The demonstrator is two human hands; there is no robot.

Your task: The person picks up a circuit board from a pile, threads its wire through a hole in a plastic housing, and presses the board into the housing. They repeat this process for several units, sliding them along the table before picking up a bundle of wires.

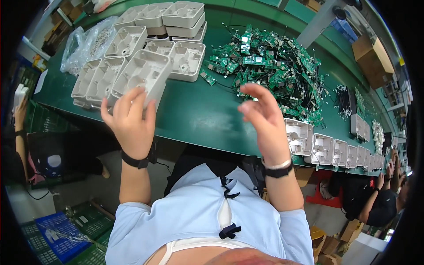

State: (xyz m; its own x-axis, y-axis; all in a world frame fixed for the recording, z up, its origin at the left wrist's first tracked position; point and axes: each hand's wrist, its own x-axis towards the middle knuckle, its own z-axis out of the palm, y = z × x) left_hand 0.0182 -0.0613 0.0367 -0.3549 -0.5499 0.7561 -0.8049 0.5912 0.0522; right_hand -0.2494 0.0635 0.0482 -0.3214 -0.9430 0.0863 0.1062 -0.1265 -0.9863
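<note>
My left hand (132, 121) is at the near edge of a light grey plastic housing (148, 73), an open box with molded posts inside. Its fingers are spread, and the fingertips overlap the housing's edge; whether they touch it, I cannot tell. That housing sits higher than the ones beside it. My right hand (267, 121) is raised over the near side of the table, thumb and fingers apart with nothing between them. Beyond it lies a large heap of green circuit boards (278, 66) with black cables. One loose circuit board (207, 78) rests at the heap's left edge.
More grey housings (183, 15) are stacked at the back left, beside a clear plastic bag (99, 39) of small parts. Along the green table's (194, 126) near right edge runs a row of housings (321, 149). Co-workers (375, 198) sit at the far right.
</note>
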